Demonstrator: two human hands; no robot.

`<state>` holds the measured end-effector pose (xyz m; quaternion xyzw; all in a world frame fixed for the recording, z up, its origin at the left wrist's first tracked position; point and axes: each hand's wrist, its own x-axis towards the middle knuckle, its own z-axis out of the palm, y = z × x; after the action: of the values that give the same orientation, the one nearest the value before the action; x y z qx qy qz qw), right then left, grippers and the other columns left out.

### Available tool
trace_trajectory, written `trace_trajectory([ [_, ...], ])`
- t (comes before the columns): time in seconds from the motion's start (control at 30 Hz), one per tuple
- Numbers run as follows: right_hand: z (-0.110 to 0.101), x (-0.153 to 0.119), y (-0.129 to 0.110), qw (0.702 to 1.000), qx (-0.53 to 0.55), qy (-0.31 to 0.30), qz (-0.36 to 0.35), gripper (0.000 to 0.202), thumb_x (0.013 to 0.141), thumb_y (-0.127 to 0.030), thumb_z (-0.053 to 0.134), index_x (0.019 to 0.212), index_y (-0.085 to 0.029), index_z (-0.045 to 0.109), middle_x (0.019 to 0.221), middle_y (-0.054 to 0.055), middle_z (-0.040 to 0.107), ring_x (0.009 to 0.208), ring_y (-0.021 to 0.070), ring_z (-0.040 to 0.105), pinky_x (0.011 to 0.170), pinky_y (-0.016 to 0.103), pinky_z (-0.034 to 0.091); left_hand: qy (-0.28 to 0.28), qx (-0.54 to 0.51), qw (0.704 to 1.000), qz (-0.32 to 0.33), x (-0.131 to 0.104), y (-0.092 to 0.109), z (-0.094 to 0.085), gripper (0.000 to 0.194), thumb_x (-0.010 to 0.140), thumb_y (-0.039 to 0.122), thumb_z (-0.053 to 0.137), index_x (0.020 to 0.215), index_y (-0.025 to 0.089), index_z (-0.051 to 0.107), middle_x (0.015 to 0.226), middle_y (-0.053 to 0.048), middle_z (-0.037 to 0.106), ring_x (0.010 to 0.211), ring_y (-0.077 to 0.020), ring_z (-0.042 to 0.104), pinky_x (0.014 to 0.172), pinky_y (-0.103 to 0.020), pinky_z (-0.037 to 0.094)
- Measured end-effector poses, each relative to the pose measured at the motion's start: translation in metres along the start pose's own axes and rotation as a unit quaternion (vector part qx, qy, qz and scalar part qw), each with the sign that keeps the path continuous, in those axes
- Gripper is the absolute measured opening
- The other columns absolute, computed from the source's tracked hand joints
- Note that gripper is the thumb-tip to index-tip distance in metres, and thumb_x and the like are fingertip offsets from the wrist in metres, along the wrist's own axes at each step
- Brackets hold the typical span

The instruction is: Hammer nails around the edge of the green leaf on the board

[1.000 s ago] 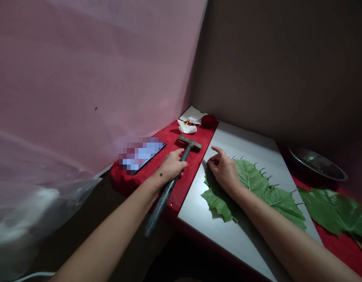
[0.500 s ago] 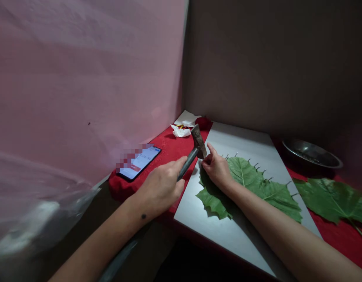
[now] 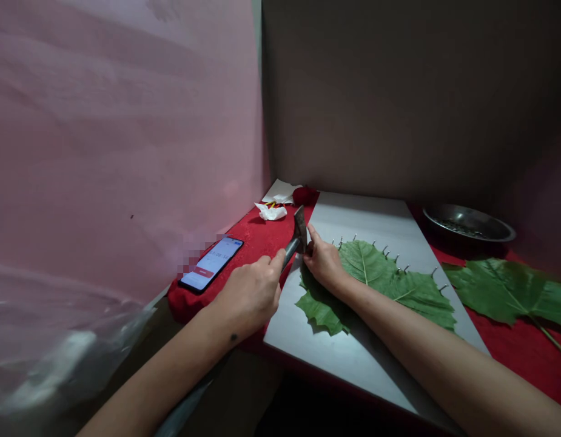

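A hammer (image 3: 300,228) with a dark head is gripped by its handle in my left hand (image 3: 253,296). Its head is just left of the fingers of my right hand (image 3: 323,262). That hand pinches something too small to make out at the left edge of a large green leaf (image 3: 366,264), one finger pointing up. The leaf lies on a white board (image 3: 371,218), partly hidden under my right forearm. Several nails (image 3: 385,250) stand along the leaf's far edge, some of them tilted.
A phone (image 3: 211,264) lies on the red cloth (image 3: 253,233) at the left. Crumpled white paper (image 3: 272,212) is behind it. To the right are a metal bowl (image 3: 471,223) with small dark pieces and another leaf (image 3: 507,291). Pink sheeting (image 3: 125,133) hangs at the left.
The whole view has shifted slightly, moving the board and leaf to the left. The hammer head is lower and turned more upright beside my right fingers. Both hands keep their hold.
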<state>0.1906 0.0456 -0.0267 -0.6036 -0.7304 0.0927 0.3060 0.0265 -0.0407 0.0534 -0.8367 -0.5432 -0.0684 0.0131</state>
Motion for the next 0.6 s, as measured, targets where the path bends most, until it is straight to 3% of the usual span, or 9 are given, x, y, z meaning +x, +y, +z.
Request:
trace_trajectory([
  [0.07, 0.0007, 0.0002, 0.0003, 1.000, -0.005, -0.002, 0.002, 0.072, 0.076, -0.013, 0.049, 0.144, -0.012, 0.024, 0.090, 0.007, 0.070, 0.078, 0.0191, 0.062, 0.071, 0.028, 0.043, -0.010, 0.008, 1.000, 0.000, 0.0011, -0.0006, -0.0012, 0.051, 0.080, 0.013, 0.041, 0.131, 0.014, 0.041, 0.092, -0.012, 0.064, 0.085, -0.0279, 0.064, 0.071, -0.040, 0.050],
  [0.23, 0.0005, 0.0006, 0.0003, 1.000, 0.006, -0.007, 0.002, 0.072, 0.076, -0.011, 0.048, 0.144, -0.012, 0.024, 0.088, 0.006, 0.070, 0.078, 0.0189, 0.062, 0.071, 0.028, 0.043, 0.050, 0.018, 0.999, 0.003, 0.0017, 0.0000, -0.0035, 0.054, 0.082, 0.016, 0.039, 0.136, 0.009, 0.034, 0.099, -0.014, 0.063, 0.095, -0.0283, 0.062, 0.078, -0.040, 0.049],
  [0.43, 0.0015, 0.0011, 0.0011, 1.000, -0.004, -0.014, 0.008, 0.073, 0.076, -0.013, 0.049, 0.144, -0.013, 0.021, 0.092, 0.009, 0.070, 0.082, 0.0196, 0.062, 0.073, 0.028, 0.043, -0.009, 0.032, 0.999, 0.003, 0.0042, 0.0018, 0.0041, 0.052, 0.081, 0.015, 0.040, 0.134, 0.013, 0.039, 0.092, -0.012, 0.064, 0.084, -0.0280, 0.064, 0.069, -0.039, 0.050],
  [0.6, 0.0032, 0.0021, 0.0025, 1.000, -0.004, -0.008, 0.007, 0.071, 0.077, -0.013, 0.047, 0.144, -0.013, 0.023, 0.091, 0.008, 0.070, 0.080, 0.0195, 0.063, 0.073, 0.028, 0.043, 0.054, 0.024, 0.998, 0.012, 0.0015, 0.0022, 0.0039, 0.053, 0.084, 0.016, 0.038, 0.136, 0.008, 0.034, 0.100, -0.015, 0.063, 0.093, -0.0275, 0.062, 0.076, -0.039, 0.049],
])
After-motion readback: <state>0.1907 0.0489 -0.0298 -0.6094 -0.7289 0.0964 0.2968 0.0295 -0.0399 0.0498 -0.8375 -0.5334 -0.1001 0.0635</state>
